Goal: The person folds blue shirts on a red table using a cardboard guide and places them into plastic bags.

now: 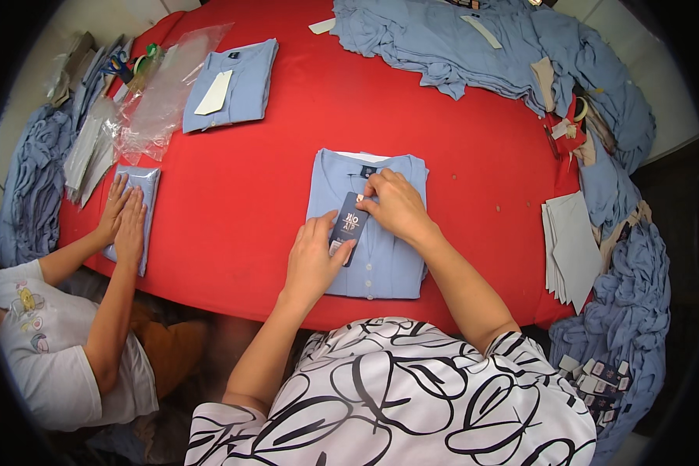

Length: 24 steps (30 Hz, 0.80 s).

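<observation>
A folded light-blue buttoned garment (396,268) lies flat before me, its neckline away from me and a strip of white showing behind the collar. On its front rests a dark-blue hang tag (349,223) with pale print. My left hand (312,258) holds the tag's lower part, fingers along its left edge and thumb on its lower end. My right hand (398,203) pinches at the tag's top corner, just below the dark neck label (368,171). Whatever string may be between those fingertips is too small to make out.
A co-worker's hands (126,213) press a bagged garment (149,190) at left. Farther back lie another folded garment (248,89) and clear plastic bags (159,97). Blue garments (435,46) heap along the far right. Grey cards (575,245) and loose tags (604,380) sit at right.
</observation>
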### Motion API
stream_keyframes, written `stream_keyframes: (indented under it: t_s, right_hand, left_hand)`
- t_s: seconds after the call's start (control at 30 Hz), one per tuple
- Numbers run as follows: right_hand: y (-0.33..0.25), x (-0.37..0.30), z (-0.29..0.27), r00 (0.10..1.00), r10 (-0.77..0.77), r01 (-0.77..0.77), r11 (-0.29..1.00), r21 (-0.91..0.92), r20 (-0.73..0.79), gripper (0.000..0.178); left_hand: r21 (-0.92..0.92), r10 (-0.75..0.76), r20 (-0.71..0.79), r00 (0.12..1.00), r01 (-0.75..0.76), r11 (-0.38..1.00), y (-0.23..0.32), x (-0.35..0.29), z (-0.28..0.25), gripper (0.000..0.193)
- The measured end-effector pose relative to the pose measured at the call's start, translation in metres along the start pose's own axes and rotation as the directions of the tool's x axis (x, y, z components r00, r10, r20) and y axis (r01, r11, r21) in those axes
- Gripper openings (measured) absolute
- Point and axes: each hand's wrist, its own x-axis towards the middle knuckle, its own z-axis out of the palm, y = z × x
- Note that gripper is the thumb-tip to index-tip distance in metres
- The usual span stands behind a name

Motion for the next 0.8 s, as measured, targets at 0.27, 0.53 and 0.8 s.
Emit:
stream_keyframes:
  t_s: [0.27,0.53,0.8]
  right_hand:
    - [-0.002,0.001,-0.029,0.941,0.233,-0.323,0.832,0.452,0.244,0.010]
    - [0.045,-0.001,-0.024,0.963,0.203,-0.167,0.965,0.201,-0.178,0.025]
    - [0.094,0.019,-0.023,0.925,0.376,-0.369,0.924,0.104,-0.054,0.035]
  left_hand:
    - [-0.600,-0.308,0.302,0.902,0.431,0.674,0.010,0.018,0.000,0.053]
    - [-0.294,-0.291,0.258,0.921,0.362,0.885,0.023,0.018,-0.005,0.042]
    - [0.030,-0.250,-0.112,0.962,0.255,0.966,-0.052,0.066,-0.004,0.043]
